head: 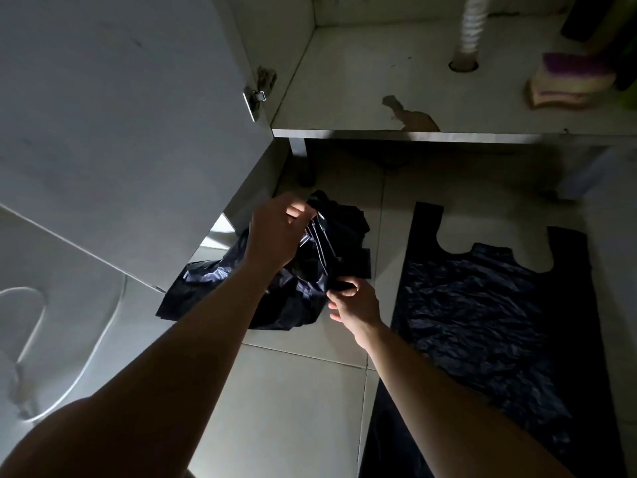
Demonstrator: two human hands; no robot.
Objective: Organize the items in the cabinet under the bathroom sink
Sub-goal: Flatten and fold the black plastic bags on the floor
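Observation:
A crumpled heap of black plastic bags [293, 291] lies on the tiled floor below the open cabinet [362, 98]. My left hand [275, 232] pinches a fold of the heap at its top and lifts it slightly. My right hand [351, 300] grips the heap's lower right edge. To the right, another black bag [482, 315] lies spread flat on the floor with its handles pointing toward the cabinet.
The cabinet door [120, 115] stands open at the left. On the cabinet floor are a white drain hose [474, 25], a stack of purple and yellow sponges [568, 81], and dark items at the far right. A toilet [41, 322] sits at the lower left.

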